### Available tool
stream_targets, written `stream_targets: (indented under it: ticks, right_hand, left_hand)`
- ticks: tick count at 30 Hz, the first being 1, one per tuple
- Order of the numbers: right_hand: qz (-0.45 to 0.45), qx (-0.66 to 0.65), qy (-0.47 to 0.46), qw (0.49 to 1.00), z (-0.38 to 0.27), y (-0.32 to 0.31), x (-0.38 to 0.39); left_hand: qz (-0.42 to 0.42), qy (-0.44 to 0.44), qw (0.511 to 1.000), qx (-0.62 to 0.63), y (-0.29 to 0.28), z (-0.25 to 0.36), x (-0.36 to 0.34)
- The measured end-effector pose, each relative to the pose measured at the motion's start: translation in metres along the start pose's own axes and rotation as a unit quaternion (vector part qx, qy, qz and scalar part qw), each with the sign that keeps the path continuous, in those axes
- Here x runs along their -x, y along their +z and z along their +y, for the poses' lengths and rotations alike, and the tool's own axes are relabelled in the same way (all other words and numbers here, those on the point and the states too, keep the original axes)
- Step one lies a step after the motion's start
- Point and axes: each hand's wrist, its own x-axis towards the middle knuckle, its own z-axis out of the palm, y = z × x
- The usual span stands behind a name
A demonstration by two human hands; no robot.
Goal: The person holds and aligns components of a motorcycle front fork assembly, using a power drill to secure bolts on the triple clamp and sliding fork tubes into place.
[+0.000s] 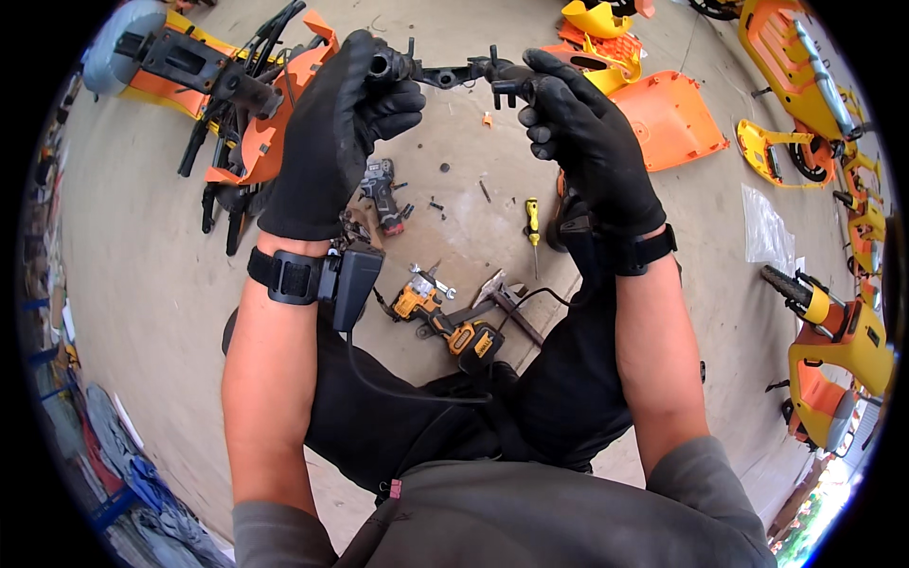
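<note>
Both my gloved hands hold up a black metal bar with tubular ends and short upright pins (445,76) above the floor. My left hand (331,137) is closed around its left end, next to an open tube mouth. The right end is gripped by the fingers of my right hand (592,133), near a downward-pointing pin. Parts of both ends are hidden behind the gloves. On the floor below lie a grey cordless power tool (381,194), several loose bolts (436,204) and a yellow-handled screwdriver (533,222).
Between my legs lie a yellow cordless driver (445,322), a wrench (434,282) and a hammer (507,295). A partly stripped frame (204,80) stands far left, orange panels (668,118) far right. A plastic bag (767,227) and yellow-orange scooters (833,360) line the right.
</note>
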Motion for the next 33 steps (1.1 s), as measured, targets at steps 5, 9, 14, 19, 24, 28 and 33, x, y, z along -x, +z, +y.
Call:
stream_targets:
  ticks: [5, 9, 14, 19, 24, 28, 33]
  right_hand:
    - [0.021, 0.009, 0.002, 1.0, -0.0023, 0.0028, 0.004]
    - [0.017, 0.013, 0.001, 1.0, -0.0043, 0.0005, 0.0066]
    - [0.025, 0.009, -0.003, 1.0, -0.0013, 0.0045, 0.0054]
    - [0.037, -0.003, -0.012, 0.999, 0.0001, 0.0075, 0.0052]
    - [0.04, -0.013, -0.01, 0.999, 0.0006, 0.0076, 0.0039]
    - [0.048, -0.007, 0.012, 0.999, -0.0021, 0.0079, 0.0046]
    - [0.046, -0.013, 0.008, 0.999, -0.0034, 0.0065, 0.0057]
  left_hand:
    - [0.018, 0.022, 1.0, 0.0, 0.0056, -0.0033, 0.0046]
    - [0.012, 0.004, 1.0, 0.017, 0.003, -0.0061, 0.0026]
    - [0.03, 0.001, 1.0, 0.002, 0.0015, -0.0055, 0.0023]
    - [0.039, 0.0, 0.999, -0.011, 0.0008, -0.0051, 0.0034]
    - [0.04, 0.004, 0.998, -0.045, 0.0029, -0.0035, 0.0045]
    - [0.05, 0.0, 0.997, -0.056, 0.0068, 0.001, 0.0074]
    - [0.05, 0.001, 0.997, -0.06, 0.0088, 0.0017, 0.0057]
